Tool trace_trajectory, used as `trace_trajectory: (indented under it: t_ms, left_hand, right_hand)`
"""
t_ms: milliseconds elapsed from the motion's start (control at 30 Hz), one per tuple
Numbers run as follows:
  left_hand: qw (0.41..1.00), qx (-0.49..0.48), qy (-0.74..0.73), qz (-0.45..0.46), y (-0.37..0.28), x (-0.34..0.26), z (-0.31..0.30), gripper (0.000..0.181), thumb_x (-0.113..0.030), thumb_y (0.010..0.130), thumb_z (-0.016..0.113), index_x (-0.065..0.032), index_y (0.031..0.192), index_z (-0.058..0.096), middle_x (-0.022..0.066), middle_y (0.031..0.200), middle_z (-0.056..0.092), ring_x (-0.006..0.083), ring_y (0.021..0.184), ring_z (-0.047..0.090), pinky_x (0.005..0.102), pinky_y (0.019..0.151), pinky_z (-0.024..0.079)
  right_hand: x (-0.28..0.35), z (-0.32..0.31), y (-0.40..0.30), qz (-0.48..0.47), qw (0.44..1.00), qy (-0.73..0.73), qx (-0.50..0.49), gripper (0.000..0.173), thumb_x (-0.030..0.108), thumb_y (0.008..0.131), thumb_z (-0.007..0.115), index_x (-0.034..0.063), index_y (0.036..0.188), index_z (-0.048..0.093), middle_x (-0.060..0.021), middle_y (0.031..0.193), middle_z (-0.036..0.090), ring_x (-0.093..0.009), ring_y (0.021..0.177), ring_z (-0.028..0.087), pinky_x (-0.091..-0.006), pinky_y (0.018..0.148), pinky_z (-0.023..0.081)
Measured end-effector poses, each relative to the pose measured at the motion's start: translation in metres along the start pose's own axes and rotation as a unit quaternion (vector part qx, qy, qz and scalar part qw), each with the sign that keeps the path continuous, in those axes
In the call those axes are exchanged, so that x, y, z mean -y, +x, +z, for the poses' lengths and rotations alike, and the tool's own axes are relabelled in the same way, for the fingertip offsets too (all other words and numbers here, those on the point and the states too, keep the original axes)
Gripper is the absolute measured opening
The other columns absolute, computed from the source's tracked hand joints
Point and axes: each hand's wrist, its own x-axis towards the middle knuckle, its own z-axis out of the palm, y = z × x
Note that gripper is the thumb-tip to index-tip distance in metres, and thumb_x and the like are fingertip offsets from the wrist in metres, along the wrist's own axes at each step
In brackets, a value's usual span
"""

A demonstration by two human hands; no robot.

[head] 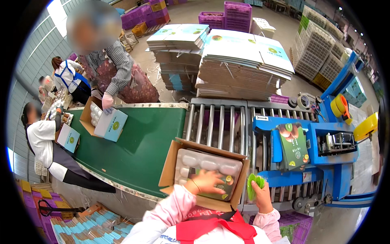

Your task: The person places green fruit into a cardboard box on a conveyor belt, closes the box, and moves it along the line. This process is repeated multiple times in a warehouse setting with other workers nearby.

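An open cardboard box (pixel 172 161) stands before me where the green belt meets the rollers. Inside it lies a clear plastic tray (pixel 210 154) with rounded cups. On top of that tray is a dark green printed card (pixel 210 193). My left hand (pixel 205 183) is over the card, fingers spread and slightly blurred; whether it presses on the card is hard to tell. Just right of the box, my right hand (pixel 262 196) grips bright green plastic pieces (pixel 254 184), apparently small spoons, in clear wrapping.
A green conveyor belt (pixel 146 158) extends left, carrying another box (pixel 111 125) held by a co-worker. Metal rollers (pixel 210 125) lead right into a blue box-sealing machine (pixel 332 177), where printed cards (pixel 294 146) are stacked. Flattened cartons (pixel 240 73) rise behind. Purple crates (pixel 300 222) sit below right.
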Motion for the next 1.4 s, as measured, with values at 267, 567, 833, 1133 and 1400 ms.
trace_trajectory:
  t_ms: [267,567,833,1133,1400]
  left_hand:
    - [0.965,-0.208,-0.149,-0.061,0.000,0.085,0.042,0.060,-0.018,0.059,0.064,-0.0148,0.116,0.049,0.0099,0.103,0.057,0.0272,0.102,0.050,0.0496,0.090,0.031]
    - [0.927,-0.324,-0.152,-0.115,0.009,0.090,0.044,0.032,-0.011,0.056,0.066,-0.0107,0.088,0.061,0.0083,0.090,0.060,0.0254,0.092,0.053,0.0362,0.082,0.038]
    - [0.880,-0.377,0.054,-0.284,-0.085,0.035,-0.004,0.102,-0.050,0.052,0.071,0.0148,0.119,0.028,0.0294,0.117,0.038,0.0396,0.112,0.035,0.0455,0.096,0.025]
    - [0.997,-0.009,0.022,-0.074,-0.059,0.046,0.019,0.077,-0.058,0.052,0.067,-0.0010,0.103,0.056,0.0275,0.119,0.039,0.0367,0.119,0.031,0.0490,0.097,0.025]
    - [0.729,-0.610,-0.281,-0.134,-0.014,0.097,0.091,0.084,-0.043,0.076,0.056,0.0050,0.131,0.015,0.0241,0.135,0.020,0.0348,0.123,0.027,0.0420,0.101,0.021]
  right_hand:
    - [0.006,0.058,0.023,-0.166,0.868,-0.447,0.136,0.029,0.017,0.067,0.068,0.0017,0.089,0.058,-0.0154,0.080,0.059,-0.031,0.072,0.058,-0.0326,0.065,0.045]
    - [-0.013,-0.012,0.032,-0.072,0.864,-0.467,0.173,0.025,0.003,0.065,0.057,0.0025,0.088,0.047,-0.0173,0.078,0.054,-0.027,0.070,0.055,-0.0338,0.062,0.043]
    - [-0.088,0.035,0.043,-0.190,0.741,-0.613,0.198,0.038,0.011,0.057,0.067,0.0053,0.093,0.054,-0.0142,0.091,0.049,-0.033,0.083,0.052,-0.0389,0.070,0.046]
    - [-0.062,0.028,0.067,-0.200,0.734,-0.595,0.260,0.037,0.014,0.058,0.069,0.0057,0.092,0.055,-0.0135,0.093,0.052,-0.034,0.083,0.053,-0.0386,0.071,0.046]
    - [-0.003,0.045,0.033,-0.271,0.668,-0.671,0.170,0.106,0.031,0.047,0.079,-0.0017,0.130,0.021,-0.0187,0.129,0.034,-0.030,0.101,0.049,-0.0346,0.081,0.044]
